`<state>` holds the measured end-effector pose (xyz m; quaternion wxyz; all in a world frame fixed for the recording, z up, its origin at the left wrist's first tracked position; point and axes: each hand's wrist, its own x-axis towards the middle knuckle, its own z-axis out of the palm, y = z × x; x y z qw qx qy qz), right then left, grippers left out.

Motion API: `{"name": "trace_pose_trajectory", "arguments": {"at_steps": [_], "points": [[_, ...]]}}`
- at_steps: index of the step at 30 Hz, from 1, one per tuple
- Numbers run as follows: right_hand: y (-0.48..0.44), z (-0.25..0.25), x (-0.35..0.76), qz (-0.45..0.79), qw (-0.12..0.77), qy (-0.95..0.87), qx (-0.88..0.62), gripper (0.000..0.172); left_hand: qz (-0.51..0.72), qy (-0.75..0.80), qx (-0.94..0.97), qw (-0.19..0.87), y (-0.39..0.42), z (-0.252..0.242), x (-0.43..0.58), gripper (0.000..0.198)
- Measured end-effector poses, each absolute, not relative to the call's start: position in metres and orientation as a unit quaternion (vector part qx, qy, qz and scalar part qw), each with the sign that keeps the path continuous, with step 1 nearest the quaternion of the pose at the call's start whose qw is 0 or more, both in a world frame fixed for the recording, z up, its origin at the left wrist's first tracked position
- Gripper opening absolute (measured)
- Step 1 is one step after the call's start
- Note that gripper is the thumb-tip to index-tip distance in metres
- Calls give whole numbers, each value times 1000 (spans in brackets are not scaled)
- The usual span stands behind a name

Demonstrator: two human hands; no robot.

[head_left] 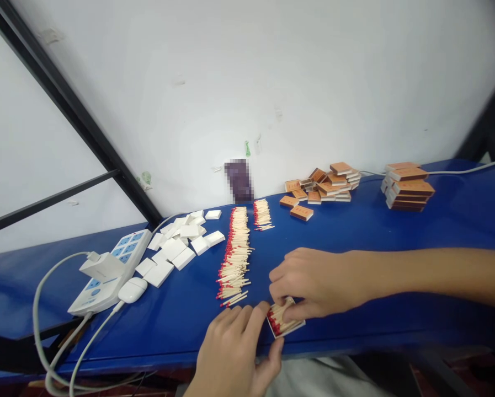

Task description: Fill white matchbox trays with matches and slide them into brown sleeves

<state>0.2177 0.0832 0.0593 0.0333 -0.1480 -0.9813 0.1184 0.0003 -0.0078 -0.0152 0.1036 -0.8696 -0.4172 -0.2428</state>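
A small white matchbox tray (286,320) filled with red-tipped matches sits near the front edge of the blue table (355,237). My left hand (234,353) holds the tray's left end between thumb and fingers. My right hand (313,284) comes in from the right, its fingers curled and pressing on the matches in the tray. A long row of loose red-tipped matches (235,253) lies just behind my hands, with a smaller bunch of matches (262,214) further back.
Empty white inner trays (179,245) lie scattered at left. A white and blue power strip (110,270) with plugs and cables sits at far left. Orange matchbox sleeves (321,187) are heaped at the back, with a neat stack of sleeves (408,186) at right. Behind is a white wall.
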Motion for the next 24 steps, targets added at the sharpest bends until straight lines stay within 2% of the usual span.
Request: {"name": "trace_pose_trajectory", "arguments": {"at_steps": [5,10,13,17,22,24], "points": [[101,64,220,59,-5,-978,-202,9,-242,-418,-869,111,-7,-15,1,28],[120,59,225,116,-39,-977,-176,13,-243,-421,-867,111,-7,-16,2,27],[121,58,226,99,-34,-982,-159,15,-242,-422,-867,108,-7,-16,1,28],[119,63,226,115,-10,-976,-185,3,-243,-423,-866,107,-8,-17,-1,29],[118,73,227,164,-20,-965,-205,19,-252,-437,-857,108,-6,-14,0,36],[116,75,227,165,-5,-968,-188,20,-256,-436,-856,110,-6,-12,0,40]]}}
